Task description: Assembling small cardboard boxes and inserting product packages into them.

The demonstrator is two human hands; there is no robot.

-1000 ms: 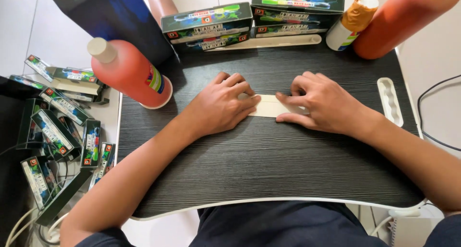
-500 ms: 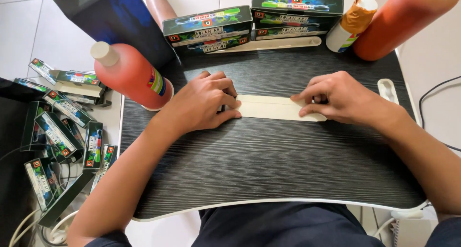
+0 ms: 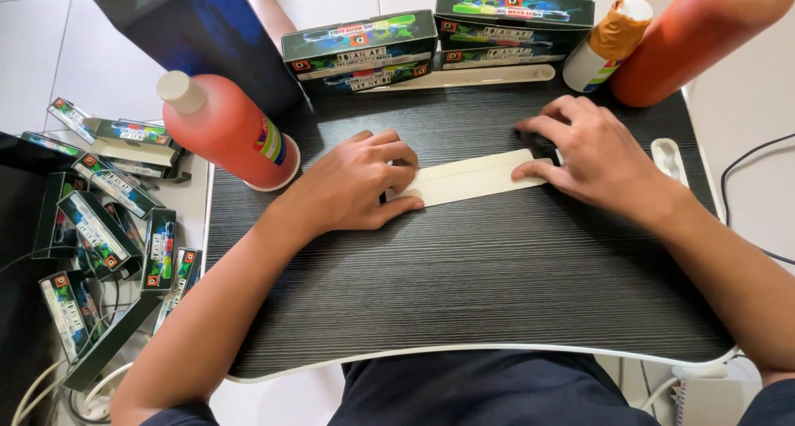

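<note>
1. Hands both press flat on a cream paper strip (image 3: 474,178) lying mid-counter (image 3: 464,293), long side running left to right, slightly tilted up at right.
2. Left hand (image 3: 360,183): fingers curled loosely, tips and knuckles down on the strip's left end; nothing gripped, just pinning it.
3. Right hand (image 3: 592,157): half open, thumb tip on the strip's right end, other fingers bent and resting on the counter just past it; no grip.
4. Both forearms come in from the bottom corners, angled inward, wrists low over the counter.
5. Red bottle (image 3: 228,128) with white cap lies tilted at the counter's left edge, near the left hand, not touching it.
6. Two dark printed boxes (image 3: 360,49) stand along the far edge; a wooden stick (image 3: 464,77) lies in front of them.
7. Small white bottle (image 3: 604,49) and big orange bottle (image 3: 700,33) at far right, behind the right hand.
8. More small boxes (image 3: 99,219) piled on the floor at left.
9. Nothing blocks the strip.
</note>
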